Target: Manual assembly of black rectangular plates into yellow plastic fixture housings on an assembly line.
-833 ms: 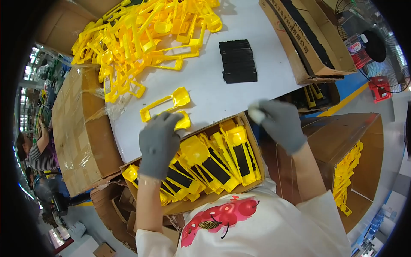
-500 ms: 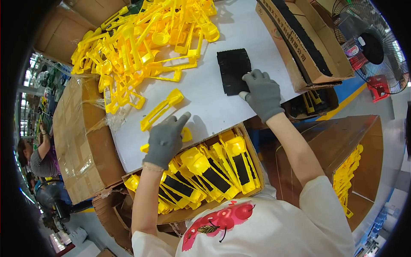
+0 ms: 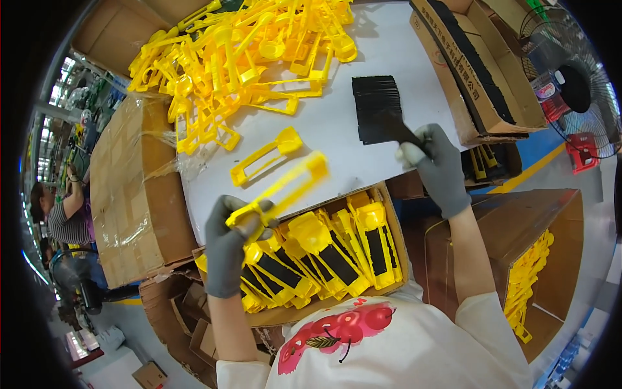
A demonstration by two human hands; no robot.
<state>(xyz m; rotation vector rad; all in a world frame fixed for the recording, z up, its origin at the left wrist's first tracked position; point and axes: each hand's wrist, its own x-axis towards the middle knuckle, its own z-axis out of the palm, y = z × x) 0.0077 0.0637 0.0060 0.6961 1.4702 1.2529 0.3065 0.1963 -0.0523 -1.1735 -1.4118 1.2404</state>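
Note:
My left hand (image 3: 230, 249), in a grey glove, grips a yellow plastic frame (image 3: 295, 187) by its near end. That frame is tilted over the table edge and a little blurred. Between the thumb and fingers of my gloved right hand (image 3: 442, 170) is a black strip (image 3: 405, 134). Its far end overlaps a stack of black strips (image 3: 374, 107) on the white table. Another yellow plastic frame (image 3: 264, 157) lies on the table beyond my left hand. Below my hands, yellow frames with black strips in them (image 3: 324, 249) fill an open carton.
A heap of yellow frames (image 3: 227, 61) covers the far left of the table. Cartons stand at the left (image 3: 133, 194), the far right (image 3: 483, 71) and the near right (image 3: 453, 240), the last holding yellow pieces. A fan (image 3: 570, 87) is at the right; another person (image 3: 68, 217) sits far left.
My left hand has lifted a yellow frame off the table and drawn it back. My right hand has moved toward me from the stack with a black strip; the stack looks fanned out.

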